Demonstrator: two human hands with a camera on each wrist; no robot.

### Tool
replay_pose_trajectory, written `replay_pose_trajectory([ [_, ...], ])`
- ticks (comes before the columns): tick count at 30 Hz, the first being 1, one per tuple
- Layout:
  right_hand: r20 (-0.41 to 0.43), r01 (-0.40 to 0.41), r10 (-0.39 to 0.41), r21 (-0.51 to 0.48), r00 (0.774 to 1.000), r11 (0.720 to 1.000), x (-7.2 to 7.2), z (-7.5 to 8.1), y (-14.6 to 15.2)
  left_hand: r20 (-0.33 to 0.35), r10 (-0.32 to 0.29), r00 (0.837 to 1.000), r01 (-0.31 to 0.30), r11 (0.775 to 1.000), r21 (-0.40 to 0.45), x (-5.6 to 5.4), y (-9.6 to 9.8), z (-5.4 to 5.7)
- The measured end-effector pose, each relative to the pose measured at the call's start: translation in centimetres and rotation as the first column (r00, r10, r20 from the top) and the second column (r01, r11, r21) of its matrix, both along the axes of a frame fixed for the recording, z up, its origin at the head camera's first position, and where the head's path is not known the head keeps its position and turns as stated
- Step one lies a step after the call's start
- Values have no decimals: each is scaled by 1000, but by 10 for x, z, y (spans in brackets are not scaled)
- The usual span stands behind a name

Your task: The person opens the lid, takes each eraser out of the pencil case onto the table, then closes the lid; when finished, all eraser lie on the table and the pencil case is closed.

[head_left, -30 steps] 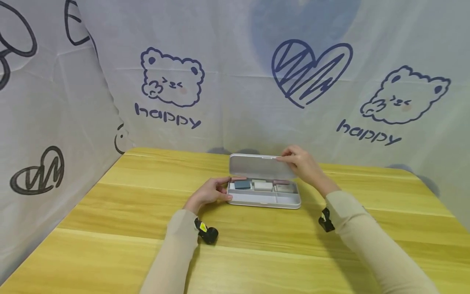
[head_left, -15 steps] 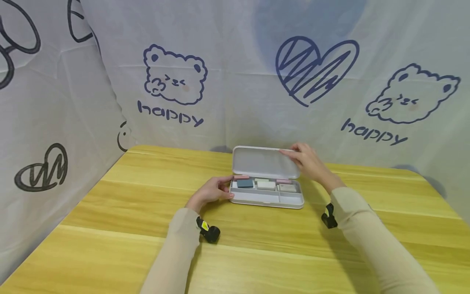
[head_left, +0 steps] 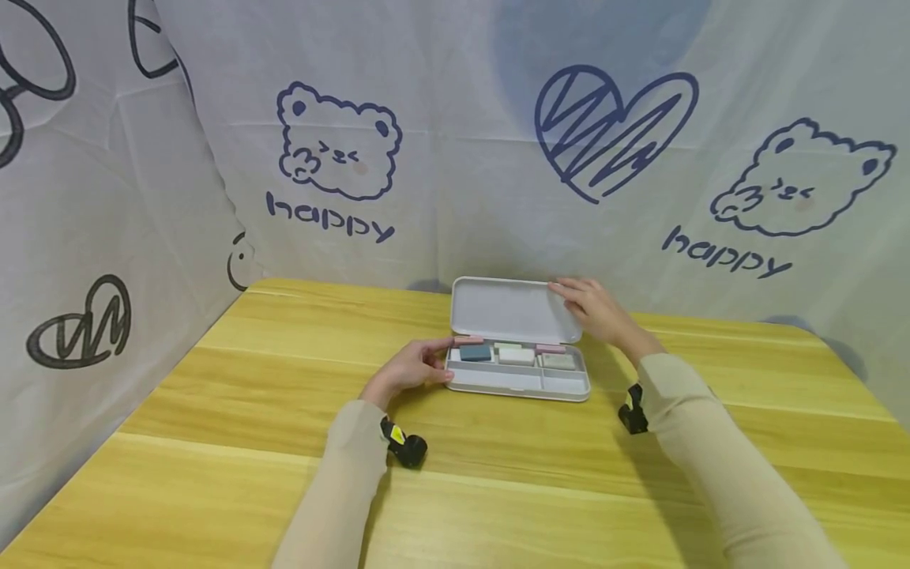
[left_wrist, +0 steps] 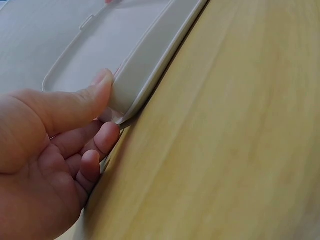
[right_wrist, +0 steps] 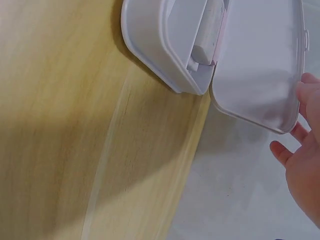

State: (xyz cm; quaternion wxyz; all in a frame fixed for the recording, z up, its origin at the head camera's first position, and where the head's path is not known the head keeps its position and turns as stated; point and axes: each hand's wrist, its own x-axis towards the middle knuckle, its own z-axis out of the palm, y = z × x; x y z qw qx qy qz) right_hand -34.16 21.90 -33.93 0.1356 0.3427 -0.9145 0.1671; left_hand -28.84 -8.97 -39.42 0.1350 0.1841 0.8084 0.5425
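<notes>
Over the last second we have swung the lid (head_left: 515, 308) further back, so the case (head_left: 490, 389) sits wider open on the bench (head_left: 512, 490), its blocks (head_left: 515, 356) easier to reach. Our right grip (head_left: 600, 312) pinches the lid's corner; our left grip (head_left: 412, 367) holds the case's left end.

From afar I see the case (head_left: 494, 378) near the far edge of the table (head_left: 498, 490), blocks (head_left: 515, 356) along its rear, lid (head_left: 513, 310) behind.

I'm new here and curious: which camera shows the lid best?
Head view: the lid shows almost whole, the right hand covering one corner. Both wrist views show only part of it, cut off by the frame.
</notes>
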Motion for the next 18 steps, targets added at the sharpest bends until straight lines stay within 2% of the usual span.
replay_pose_trajectory([
  [7, 31, 45, -47, 54, 998, 997, 2, -1, 2, -24, -22, 999, 22, 1000, -7, -1, 2, 1],
  [18, 8, 56, -56, 17, 998, 998, 9, 1, 0, -31, -20, 999, 20, 1000, 2, -2, -1, -2],
])
